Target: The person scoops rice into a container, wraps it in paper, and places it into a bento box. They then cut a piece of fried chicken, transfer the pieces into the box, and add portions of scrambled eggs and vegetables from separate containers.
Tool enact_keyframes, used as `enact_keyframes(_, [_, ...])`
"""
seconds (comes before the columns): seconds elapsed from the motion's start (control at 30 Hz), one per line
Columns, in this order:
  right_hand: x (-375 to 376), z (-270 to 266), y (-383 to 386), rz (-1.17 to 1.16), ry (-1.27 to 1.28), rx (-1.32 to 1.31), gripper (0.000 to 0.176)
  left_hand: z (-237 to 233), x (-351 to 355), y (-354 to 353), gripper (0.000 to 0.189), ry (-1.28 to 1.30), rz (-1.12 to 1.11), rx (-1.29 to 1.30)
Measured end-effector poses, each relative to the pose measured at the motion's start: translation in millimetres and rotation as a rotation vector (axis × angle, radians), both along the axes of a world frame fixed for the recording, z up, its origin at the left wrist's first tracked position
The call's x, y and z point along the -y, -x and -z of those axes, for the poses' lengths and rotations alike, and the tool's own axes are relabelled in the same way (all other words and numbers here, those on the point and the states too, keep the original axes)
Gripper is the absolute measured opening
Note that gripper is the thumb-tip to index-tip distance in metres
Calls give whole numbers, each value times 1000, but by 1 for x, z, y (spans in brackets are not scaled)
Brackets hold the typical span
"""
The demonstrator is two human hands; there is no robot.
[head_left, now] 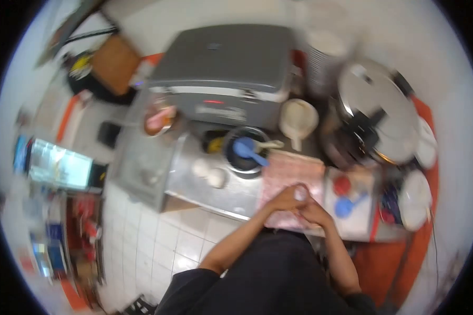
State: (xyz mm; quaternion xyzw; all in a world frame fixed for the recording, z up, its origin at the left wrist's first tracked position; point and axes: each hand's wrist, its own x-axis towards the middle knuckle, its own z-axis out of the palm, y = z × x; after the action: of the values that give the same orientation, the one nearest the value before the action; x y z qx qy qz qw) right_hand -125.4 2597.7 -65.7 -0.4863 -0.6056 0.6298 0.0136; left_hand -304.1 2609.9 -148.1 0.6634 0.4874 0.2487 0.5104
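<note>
My left hand (pixel 287 199) and my right hand (pixel 314 211) meet above a pink patterned board or cloth (pixel 294 173) at the counter's front edge. Between them shows a small whitish thing (pixel 300 193), too blurred to name; the fingers of both hands are curled together around it. Left of the hands, two white round pieces (pixel 216 178) lie on a metal tray (pixel 186 173). A blue scoop (pixel 245 148) rests over a dark bowl (pixel 237 165) just behind. To the right, another blue scoop (pixel 344 207) and a red round object (pixel 342 185) sit on a pale tray (pixel 331 226).
A large grey box (pixel 220 58) stands at the back, with a cream-coloured ladle or strainer (pixel 298 119) beside it. Big lidded pot (pixel 373 105) at the back right. A clear bin (pixel 142 163) and a container with orange contents (pixel 157 122) are on the left.
</note>
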Motion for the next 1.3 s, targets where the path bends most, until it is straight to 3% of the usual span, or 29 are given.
enact_keyframes(0.03, [1, 15, -6, -5, -115, -217, 110, -18, 1, 4, 59, 50, -52, 78])
enact_keyframes(0.07, [2, 30, -12, -24, -222, -439, 110, -20, 3, 4, 62, 101, -21, 146])
enact_keyframes(0.1, [6, 15, -13, 92, -42, -546, 110, -23, 5, 9, 64, 156, 26, 228])
enact_keyframes(0.17, [14, -4, -10, 34, -91, -451, 105, -59, 9, 18, 66, 591, 203, 232])
enact_keyframes(0.27, [20, -44, -9, -59, -120, -224, 93, -4, 33, 10, 75, 553, 108, 287])
enact_keyframes(0.4, [36, -40, -15, -272, -809, -213, 82, -25, 54, 8, 64, 753, 317, 509])
enact_keyframes(0.43, [44, -44, -14, -264, -780, -154, 71, -26, 60, 12, 63, 778, 333, 498])
enact_keyframes(0.6, [58, -49, -26, -233, -668, -126, 67, -31, 83, 2, 48, 576, 300, 759])
enact_keyframes(0.7, [40, -31, -73, -80, -513, -105, 65, -25, 103, -7, 43, 652, -411, 612])
enact_keyframes(0.73, [34, -1, -105, 4, -611, -2, 62, -32, 110, -3, 41, 693, -491, 681])
enact_keyframes(0.77, [31, 15, -136, 10, -905, 120, 57, -43, 115, 3, 39, 741, -568, 753])
enact_keyframes(0.8, [29, 23, -170, 1, -945, 243, 56, -48, 119, 4, 37, 779, -657, 831])
enact_keyframes(0.87, [27, 43, -208, 30, -1041, 397, 53, -13, 138, 22, 35, 759, -609, 1137])
enact_keyframes(0.9, [22, 80, -236, -71, -1112, 473, 51, -3, 150, 34, 34, 733, -597, 1286])
enact_keyframes(1.0, [22, 80, -238, -63, -1058, 462, 44, -26, 175, 50, 38, 605, -762, 1164])
enact_keyframes(1.13, [5, 87, -244, -112, -1034, 473, 33, -21, 195, 82, 45, 540, -826, 1113])
enact_keyframes(1.2, [10, 47, -229, -110, -1014, 550, 29, -22, 207, 101, 47, 490, -800, 1132])
enact_keyframes(1.27, [18, -4, -185, 15, -879, 434, 22, -44, 219, 111, 41, 485, -1026, 1084])
enact_keyframes(1.3, [21, -5, -166, 99, -867, 312, 23, -20, 229, 122, 33, 479, -1181, 1138])
